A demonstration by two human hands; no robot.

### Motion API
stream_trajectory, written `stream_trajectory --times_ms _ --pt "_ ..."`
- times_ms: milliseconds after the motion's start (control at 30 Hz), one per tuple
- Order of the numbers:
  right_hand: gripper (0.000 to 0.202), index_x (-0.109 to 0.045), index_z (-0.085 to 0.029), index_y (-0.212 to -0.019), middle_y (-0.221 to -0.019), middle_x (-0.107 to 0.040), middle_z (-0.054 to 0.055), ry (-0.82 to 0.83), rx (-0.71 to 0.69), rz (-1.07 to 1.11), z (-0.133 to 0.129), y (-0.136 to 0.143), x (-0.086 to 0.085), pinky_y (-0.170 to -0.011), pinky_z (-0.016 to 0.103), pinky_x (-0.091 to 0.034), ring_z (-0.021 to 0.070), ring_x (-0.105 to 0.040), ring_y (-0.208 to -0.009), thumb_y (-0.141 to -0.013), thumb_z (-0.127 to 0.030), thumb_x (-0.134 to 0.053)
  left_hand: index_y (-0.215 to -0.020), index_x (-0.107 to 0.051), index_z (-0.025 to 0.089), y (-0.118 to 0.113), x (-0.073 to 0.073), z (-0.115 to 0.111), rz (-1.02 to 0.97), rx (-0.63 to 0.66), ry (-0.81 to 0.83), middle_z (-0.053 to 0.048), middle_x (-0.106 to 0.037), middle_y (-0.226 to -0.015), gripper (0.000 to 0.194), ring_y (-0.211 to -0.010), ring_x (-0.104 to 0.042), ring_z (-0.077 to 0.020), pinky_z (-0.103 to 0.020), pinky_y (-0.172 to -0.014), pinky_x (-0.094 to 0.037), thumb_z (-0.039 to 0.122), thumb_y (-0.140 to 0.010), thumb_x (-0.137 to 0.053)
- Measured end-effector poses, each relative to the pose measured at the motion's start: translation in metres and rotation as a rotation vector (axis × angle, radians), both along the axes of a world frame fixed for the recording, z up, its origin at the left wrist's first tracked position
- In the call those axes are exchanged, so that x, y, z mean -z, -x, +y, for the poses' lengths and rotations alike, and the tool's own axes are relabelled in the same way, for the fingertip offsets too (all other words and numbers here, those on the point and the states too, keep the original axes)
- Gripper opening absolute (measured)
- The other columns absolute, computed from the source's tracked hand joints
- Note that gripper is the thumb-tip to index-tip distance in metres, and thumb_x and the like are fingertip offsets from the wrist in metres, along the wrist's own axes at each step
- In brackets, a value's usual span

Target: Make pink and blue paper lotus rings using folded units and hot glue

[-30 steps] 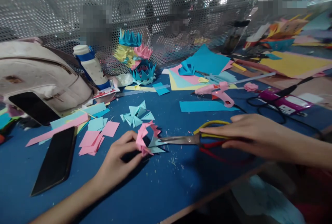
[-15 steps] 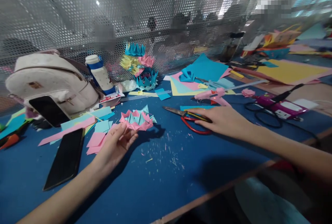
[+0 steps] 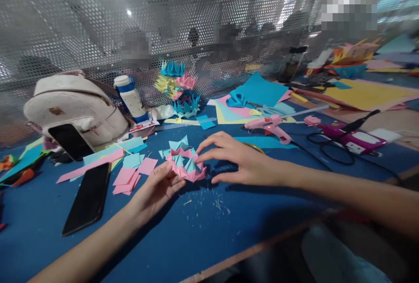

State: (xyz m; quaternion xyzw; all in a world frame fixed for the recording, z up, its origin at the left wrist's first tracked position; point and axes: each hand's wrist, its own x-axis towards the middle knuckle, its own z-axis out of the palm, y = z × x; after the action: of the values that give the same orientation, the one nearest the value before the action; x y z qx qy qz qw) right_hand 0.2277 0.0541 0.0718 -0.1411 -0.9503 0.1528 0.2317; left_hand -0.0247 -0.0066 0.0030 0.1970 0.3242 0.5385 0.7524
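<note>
My left hand (image 3: 156, 188) pinches the near left rim of a folded-paper ring (image 3: 194, 174), pink outside with light blue points inside. Light blue folded pieces (image 3: 178, 143) lie behind the ring. From the right, my right hand (image 3: 244, 158) reaches to the ring's other side, thumb and fingers spread apart; a fingertip is close to the rim, and I cannot tell whether it touches. Behind that hand a yellow loop of the scissors (image 3: 255, 147) peeks out, the rest being hidden. A pink glue gun (image 3: 270, 126) lies farther back with its black cord.
Pink paper squares (image 3: 126, 180) and a black phone (image 3: 87, 198) lie left. A second phone (image 3: 70, 141) leans on a white backpack (image 3: 75, 101) beside a bottle (image 3: 131, 99). Paper flowers (image 3: 186, 104) stand at the mesh screen. A purple power strip (image 3: 355, 139) lies right.
My right hand has let go of the scissors and moved left to the paper ring, fingers spreading. My left hand has brought the ring slightly right and nearer.
</note>
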Motion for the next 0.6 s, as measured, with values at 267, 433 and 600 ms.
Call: stream_trajectory --times_ms 267,433,600 --pt "0.021 -0.065 -0.021 -0.093 -0.088 -0.07 -0.002 -0.584 -0.108 -0.025 0.013 0.012 0.022 -0.097 0.033 -0.032 0.0128 -0.055 -0.102 -0.1 -0.021 -0.045 -0.085 -0.07 0.013 -0.001 0.0 0.006 0.048 0.124 -0.169 -0.004 -0.072 -0.074 0.019 -0.071 -0.068 -0.014 -0.025 -0.075 -0.057 0.029 -0.078 -0.078" --pt "0.021 -0.067 -0.022 -0.089 -0.079 -0.069 -0.004 -0.82 -0.12 0.033 0.013 0.006 0.037 -0.091 0.028 -0.038 0.0114 -0.059 -0.091 -0.097 -0.017 -0.049 -0.089 -0.07 0.014 -0.004 0.004 0.006 0.25 0.157 -0.361 -0.004 -0.068 -0.069 0.031 -0.071 -0.064 -0.0162 -0.028 -0.074 -0.051 0.045 -0.086 -0.067" --pt "0.022 -0.069 -0.022 -0.088 -0.083 -0.072 -0.003 -0.91 -0.159 0.001 0.019 0.002 0.056 -0.088 0.027 -0.044 0.0118 -0.062 -0.093 -0.097 -0.018 -0.05 -0.08 -0.068 0.016 -0.008 0.001 -0.001 0.57 0.178 -0.462 -0.004 -0.069 -0.069 0.019 -0.071 -0.064 -0.0168 -0.027 -0.073 -0.049 0.034 -0.085 -0.071"
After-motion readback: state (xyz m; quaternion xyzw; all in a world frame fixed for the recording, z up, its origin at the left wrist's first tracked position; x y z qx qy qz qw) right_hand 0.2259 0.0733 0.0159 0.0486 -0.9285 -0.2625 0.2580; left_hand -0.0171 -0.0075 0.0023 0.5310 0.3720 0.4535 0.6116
